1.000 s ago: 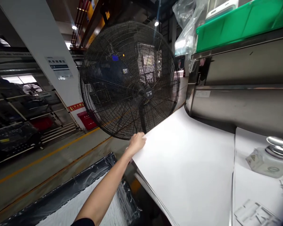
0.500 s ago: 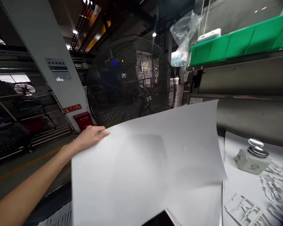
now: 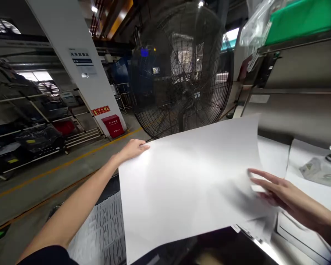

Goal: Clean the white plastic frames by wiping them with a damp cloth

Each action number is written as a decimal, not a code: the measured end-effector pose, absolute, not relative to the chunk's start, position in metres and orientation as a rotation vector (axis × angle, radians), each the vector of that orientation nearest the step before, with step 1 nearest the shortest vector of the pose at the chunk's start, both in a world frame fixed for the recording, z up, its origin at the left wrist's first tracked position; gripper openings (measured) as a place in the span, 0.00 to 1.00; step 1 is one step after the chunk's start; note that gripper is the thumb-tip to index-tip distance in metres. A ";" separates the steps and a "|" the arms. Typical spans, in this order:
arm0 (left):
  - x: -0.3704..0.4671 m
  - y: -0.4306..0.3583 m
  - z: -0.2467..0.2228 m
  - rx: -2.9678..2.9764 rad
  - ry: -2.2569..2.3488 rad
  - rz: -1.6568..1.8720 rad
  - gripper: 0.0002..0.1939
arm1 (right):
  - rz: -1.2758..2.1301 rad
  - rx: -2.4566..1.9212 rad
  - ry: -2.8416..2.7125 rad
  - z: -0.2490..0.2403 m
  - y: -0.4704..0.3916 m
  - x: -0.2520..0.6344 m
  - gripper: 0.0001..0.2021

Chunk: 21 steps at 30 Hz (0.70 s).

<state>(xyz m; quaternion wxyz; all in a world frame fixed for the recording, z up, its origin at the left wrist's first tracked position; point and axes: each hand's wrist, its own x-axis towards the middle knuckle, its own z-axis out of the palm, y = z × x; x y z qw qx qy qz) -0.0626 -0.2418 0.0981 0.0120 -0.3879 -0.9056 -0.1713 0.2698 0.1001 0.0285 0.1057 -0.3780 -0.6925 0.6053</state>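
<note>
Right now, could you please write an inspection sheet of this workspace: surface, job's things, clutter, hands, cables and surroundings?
Surface: white paper at right.
Job's things: large white sheet, lifted and curved.
Clutter: clear bottle standing on the paper.
Hands: left hand grips the sheet's upper-left edge; right hand, blurred, is at its right side, contact unclear.
Cables: nothing seen clearly.
Surroundings: caged fan, pillar, red box; green bin at upper right.

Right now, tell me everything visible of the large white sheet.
The large, blank white rectangular sheet looks like thin, flexible paper. It is curved, its far right corner raised, before a round black caged fan. The left hand grips its far left corner; the blurred right hand is by its right side, contact unclear.
</note>
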 end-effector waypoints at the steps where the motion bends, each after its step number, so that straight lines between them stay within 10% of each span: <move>1: -0.063 -0.242 0.092 -1.203 -2.825 -0.542 0.20 | 1.851 -1.112 -2.016 0.026 0.103 0.270 0.48; 21: -0.047 -0.220 0.063 -1.097 -2.686 -0.414 0.19 | 1.831 -1.038 -2.023 0.072 0.152 0.228 0.06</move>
